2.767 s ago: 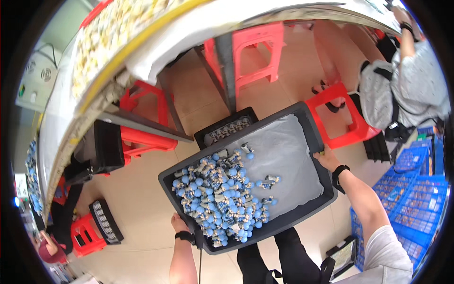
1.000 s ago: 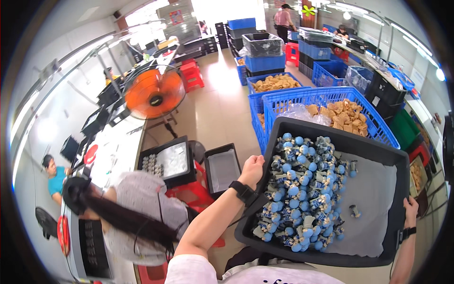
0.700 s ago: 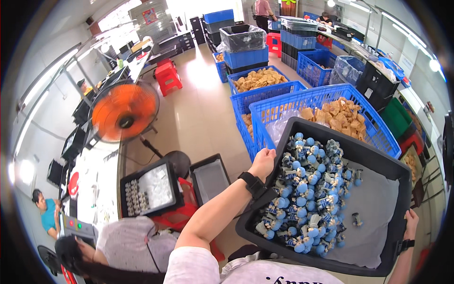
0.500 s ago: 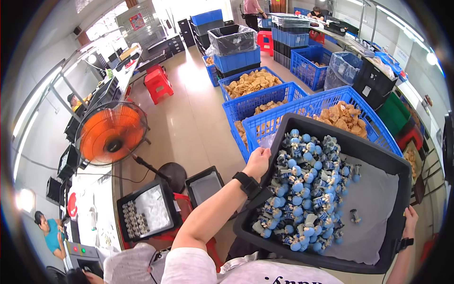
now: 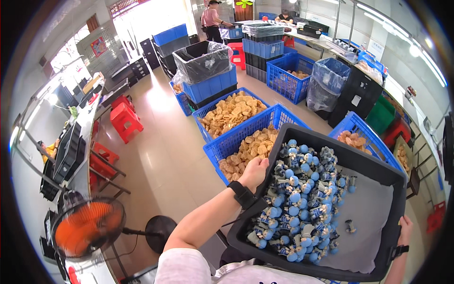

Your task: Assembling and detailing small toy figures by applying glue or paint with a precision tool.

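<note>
Between my two hands is a large black plastic tray (image 5: 395, 189), tilted a little in view. My left hand (image 5: 254, 173) grips its left rim, fingers curled over the edge. At the right side my right hand (image 5: 405, 231) is closed on the opposite rim, its fingers partly hidden. Many small figurines (image 5: 297, 203) with light blue round heads and grey-blue bodies lie heaped in the tray's left half. A lone small figurine (image 5: 350, 226) rests on the grey liner sheet (image 5: 366, 199) in the right half.
Blue crates (image 5: 215, 151) of tan moulded pieces stand on the floor ahead, another crate (image 5: 366, 124) beyond the tray. Stacked bins (image 5: 208, 80) rise behind. An orange-bladed fan (image 5: 87, 227) stands lower left, red stools (image 5: 125, 122) along the left bench. A person (image 5: 213, 21) stands far off.
My view has turned; the fan and left bench sit lower and farther left. The tray stays in both hands, and the crates ahead show more fully beside it.
</note>
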The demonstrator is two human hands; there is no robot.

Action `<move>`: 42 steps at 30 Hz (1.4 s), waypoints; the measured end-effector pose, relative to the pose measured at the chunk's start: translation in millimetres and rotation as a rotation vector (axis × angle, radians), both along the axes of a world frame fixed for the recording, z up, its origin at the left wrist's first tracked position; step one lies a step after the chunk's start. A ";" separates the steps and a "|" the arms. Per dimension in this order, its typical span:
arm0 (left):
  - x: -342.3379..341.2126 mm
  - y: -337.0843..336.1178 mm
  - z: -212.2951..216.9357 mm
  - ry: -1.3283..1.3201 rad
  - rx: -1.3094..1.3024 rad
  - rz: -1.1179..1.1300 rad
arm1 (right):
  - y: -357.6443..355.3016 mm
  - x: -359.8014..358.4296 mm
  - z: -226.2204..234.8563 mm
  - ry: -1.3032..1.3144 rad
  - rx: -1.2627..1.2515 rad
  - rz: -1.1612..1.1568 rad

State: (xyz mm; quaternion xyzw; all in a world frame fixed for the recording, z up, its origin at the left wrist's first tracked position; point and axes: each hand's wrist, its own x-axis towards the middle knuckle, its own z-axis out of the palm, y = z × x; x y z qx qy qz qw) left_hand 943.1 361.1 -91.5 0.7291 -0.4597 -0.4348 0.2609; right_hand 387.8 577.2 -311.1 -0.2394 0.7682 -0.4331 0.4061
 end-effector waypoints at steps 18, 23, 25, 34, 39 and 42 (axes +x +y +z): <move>189.0 -74.4 67.2 -0.010 -0.031 0.274 | -211.9 131.5 92.6 0.045 -0.171 0.133; 276.1 -78.9 87.3 0.000 -0.032 0.343 | -259.7 208.0 138.8 0.053 -0.137 0.232; 312.0 -87.6 88.0 -0.065 0.021 0.374 | -280.5 252.9 150.2 0.237 -0.027 0.208; 494.0 -127.5 228.8 -0.037 -0.140 0.641 | -431.8 452.5 293.2 -0.090 -0.214 0.450; 578.0 -119.6 338.0 0.074 -0.182 0.809 | -535.3 560.0 428.7 -0.139 -0.228 0.638; 630.3 -122.4 371.7 0.170 -0.302 0.894 | -616.1 652.2 498.2 -0.111 -0.357 0.743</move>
